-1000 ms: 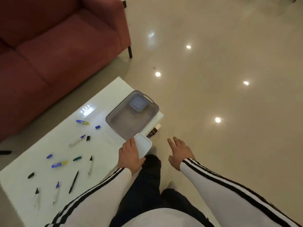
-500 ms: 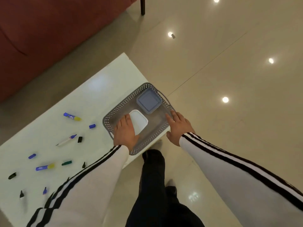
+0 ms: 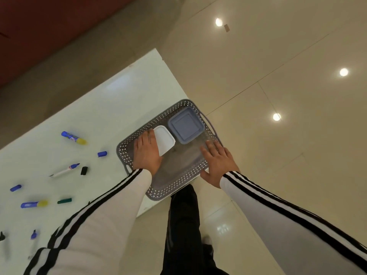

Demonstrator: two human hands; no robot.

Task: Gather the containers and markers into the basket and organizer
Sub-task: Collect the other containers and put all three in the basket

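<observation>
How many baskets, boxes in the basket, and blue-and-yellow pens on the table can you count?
Basket: 1
Containers in it: 2, the white container and the blue-grey container
Blue-and-yellow markers on the table: 2
Total: 5

In your grey basket, a white container lies just beside a blue-lidded container; markers lie scattered across the tabletop

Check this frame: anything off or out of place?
Basket overhangs the table edge under the right hand. On the table, a white marker looks uncapped; a black cap and a blue cap lie loose nearby.
</observation>
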